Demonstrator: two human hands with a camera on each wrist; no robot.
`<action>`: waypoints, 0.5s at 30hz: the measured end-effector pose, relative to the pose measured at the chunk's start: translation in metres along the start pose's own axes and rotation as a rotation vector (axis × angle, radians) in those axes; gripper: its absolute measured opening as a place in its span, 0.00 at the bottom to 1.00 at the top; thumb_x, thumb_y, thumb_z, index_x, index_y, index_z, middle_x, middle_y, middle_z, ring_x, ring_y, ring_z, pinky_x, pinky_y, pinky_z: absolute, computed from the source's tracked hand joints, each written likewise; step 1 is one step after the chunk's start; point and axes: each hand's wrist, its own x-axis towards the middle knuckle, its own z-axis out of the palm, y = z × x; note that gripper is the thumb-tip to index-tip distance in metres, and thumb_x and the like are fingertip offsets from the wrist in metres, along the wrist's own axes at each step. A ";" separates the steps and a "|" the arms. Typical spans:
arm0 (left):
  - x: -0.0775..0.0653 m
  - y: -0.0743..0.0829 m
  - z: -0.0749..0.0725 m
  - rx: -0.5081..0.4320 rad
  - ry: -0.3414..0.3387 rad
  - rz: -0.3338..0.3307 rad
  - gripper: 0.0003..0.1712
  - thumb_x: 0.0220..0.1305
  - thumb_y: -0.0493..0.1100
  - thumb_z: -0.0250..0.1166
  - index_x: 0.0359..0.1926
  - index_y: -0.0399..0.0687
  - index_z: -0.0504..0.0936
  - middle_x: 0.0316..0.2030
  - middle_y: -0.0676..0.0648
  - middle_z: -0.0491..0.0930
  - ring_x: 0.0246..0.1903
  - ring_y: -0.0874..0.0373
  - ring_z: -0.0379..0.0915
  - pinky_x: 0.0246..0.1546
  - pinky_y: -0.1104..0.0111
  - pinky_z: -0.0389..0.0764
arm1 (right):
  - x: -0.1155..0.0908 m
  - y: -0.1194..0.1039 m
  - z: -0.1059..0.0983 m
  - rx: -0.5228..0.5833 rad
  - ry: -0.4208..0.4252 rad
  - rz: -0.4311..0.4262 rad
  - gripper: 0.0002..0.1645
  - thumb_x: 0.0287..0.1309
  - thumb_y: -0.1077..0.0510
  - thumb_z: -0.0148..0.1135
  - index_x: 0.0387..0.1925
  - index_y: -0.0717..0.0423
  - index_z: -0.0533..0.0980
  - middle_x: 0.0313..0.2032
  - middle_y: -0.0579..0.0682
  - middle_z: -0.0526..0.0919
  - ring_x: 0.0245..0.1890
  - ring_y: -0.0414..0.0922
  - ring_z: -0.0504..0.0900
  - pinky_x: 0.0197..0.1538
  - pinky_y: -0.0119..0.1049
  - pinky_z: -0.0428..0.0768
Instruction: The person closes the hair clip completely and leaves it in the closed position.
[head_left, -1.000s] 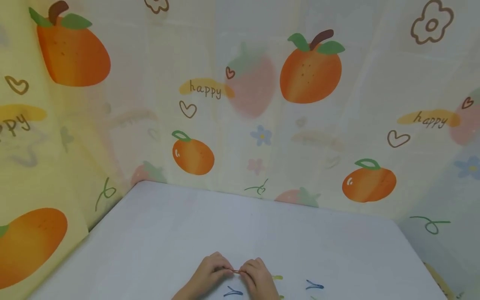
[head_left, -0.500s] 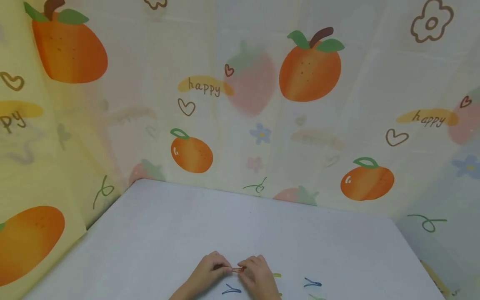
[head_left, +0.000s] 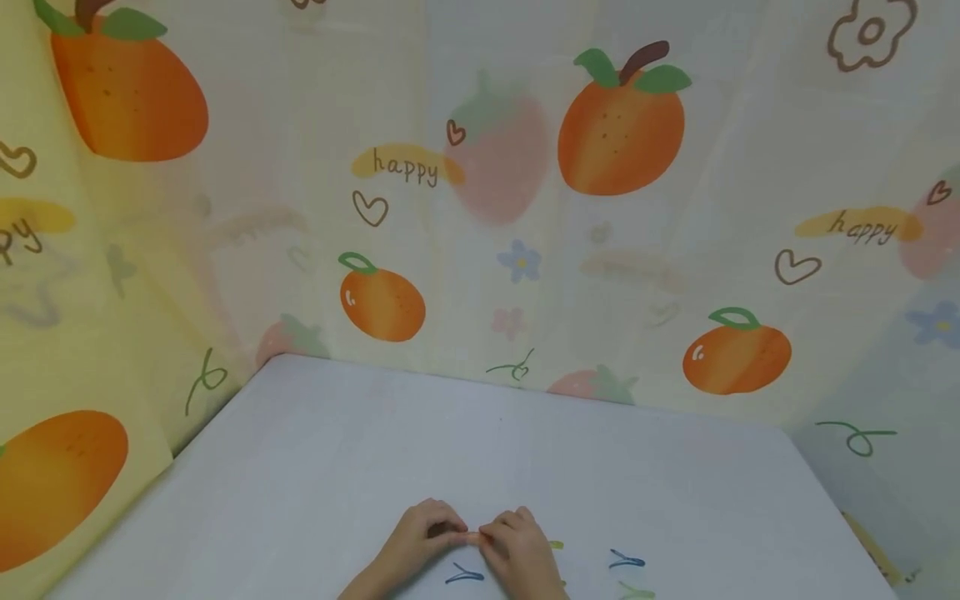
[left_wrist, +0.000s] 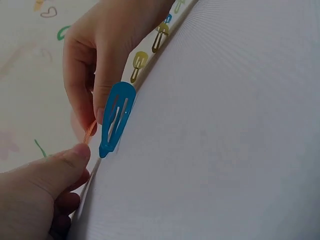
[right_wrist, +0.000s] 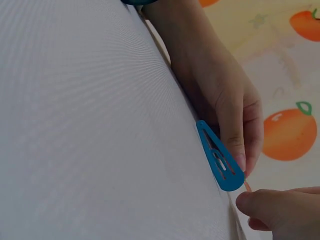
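Between my two hands is a small orange snap hair clip [head_left: 473,538], mostly covered by fingertips. My left hand [head_left: 422,540] pinches one end of it between thumb and finger. At the other end, my right hand [head_left: 522,554] pinches it the same way. In the left wrist view, a sliver of the orange clip [left_wrist: 89,133] shows between both sets of fingertips. A blue snap hair clip [head_left: 465,573] lies on the white table just in front of the hands; its slotted body appears large in the right wrist view [right_wrist: 220,157].
Right of my right hand lie a second blue clip [head_left: 626,559], a green clip [head_left: 636,592] and a partly hidden yellow clip [head_left: 557,545]. The white table [head_left: 360,433] meets a fruit-printed curtain [head_left: 465,275] at its back and left.
Half a second ago the right fingers were loosened and more of the orange clip showed; now they close over its end again. The head view has tilted slightly.
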 end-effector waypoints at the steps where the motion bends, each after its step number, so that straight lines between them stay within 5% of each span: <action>1: 0.000 -0.002 0.001 0.012 -0.003 0.003 0.05 0.42 0.47 0.59 0.25 0.55 0.76 0.24 0.62 0.71 0.27 0.68 0.64 0.28 0.73 0.64 | 0.000 0.000 0.000 0.005 -0.001 0.003 0.09 0.37 0.51 0.60 0.21 0.52 0.77 0.22 0.37 0.70 0.23 0.33 0.61 0.25 0.21 0.63; 8: 0.000 -0.005 0.002 0.075 0.003 0.049 0.04 0.41 0.47 0.60 0.21 0.55 0.76 0.26 0.61 0.66 0.28 0.67 0.61 0.29 0.73 0.65 | -0.001 0.001 -0.001 0.003 -0.019 -0.009 0.09 0.35 0.52 0.61 0.22 0.53 0.77 0.22 0.38 0.68 0.21 0.34 0.59 0.24 0.22 0.60; 15: -0.001 -0.002 0.000 0.088 -0.003 0.020 0.04 0.40 0.46 0.61 0.21 0.54 0.77 0.26 0.60 0.66 0.27 0.67 0.61 0.28 0.73 0.65 | -0.001 0.001 0.000 -0.048 -0.038 -0.001 0.09 0.35 0.52 0.60 0.22 0.51 0.77 0.22 0.38 0.67 0.22 0.34 0.58 0.24 0.24 0.59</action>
